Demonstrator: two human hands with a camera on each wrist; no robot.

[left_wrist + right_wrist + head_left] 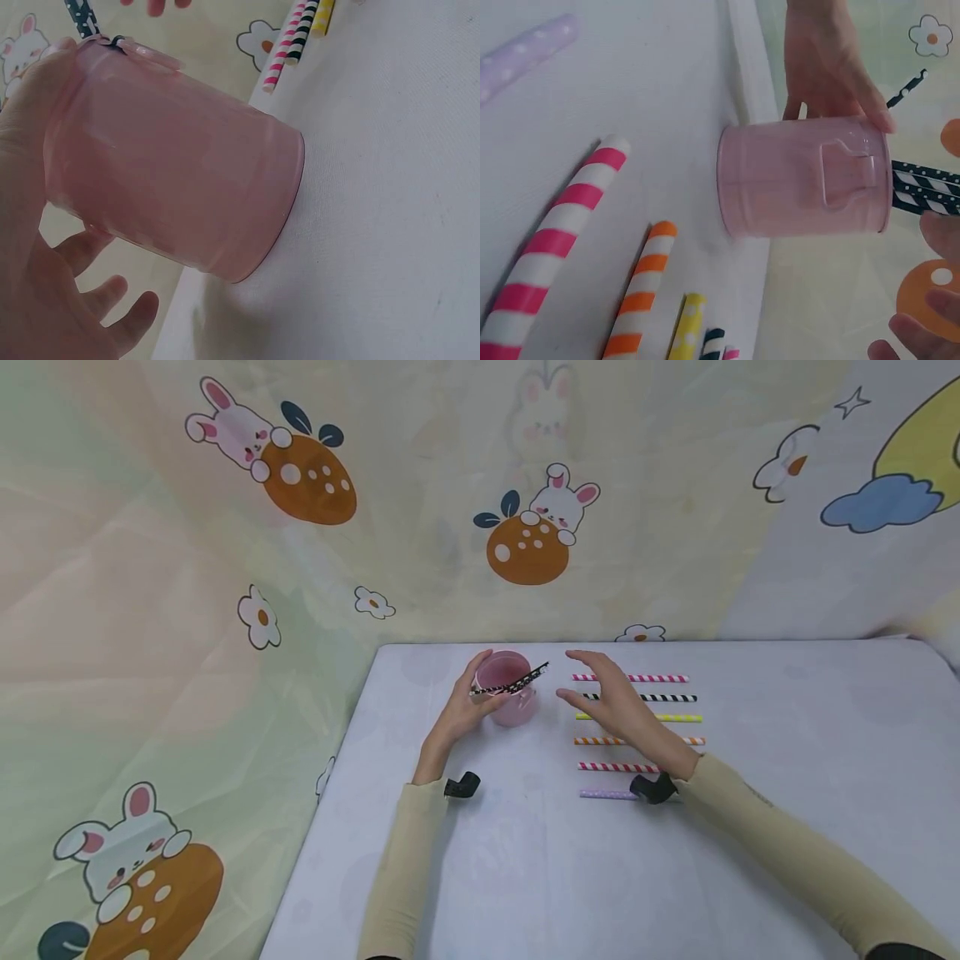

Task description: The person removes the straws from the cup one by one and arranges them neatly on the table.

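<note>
One pink cup (516,713), between left thumb (492,702) and fingers (472,667)

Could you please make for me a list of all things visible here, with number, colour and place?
Cup: one, pink, left of the straw row
Dark straws: several, count unclear, black and white, reaching past the cup's rim
Pink straws: two, pink and white, first and fifth from the row's far end
Black straw: one, black and white, second
Yellow straw: one, yellow with white dots, third
Orange straw: one, orange and white, fourth
Lilac straw: one, lilac with pale dots, nearest
Table: one, white, under the row
Backdrop: one, pastel with rabbit prints, behind and left of the table
Wrist pieces: two, black, by the wrists
Sleeves: two, beige, both arms
Left hand: one, bare, holding the cup
Right hand: one, bare, over the row
</note>
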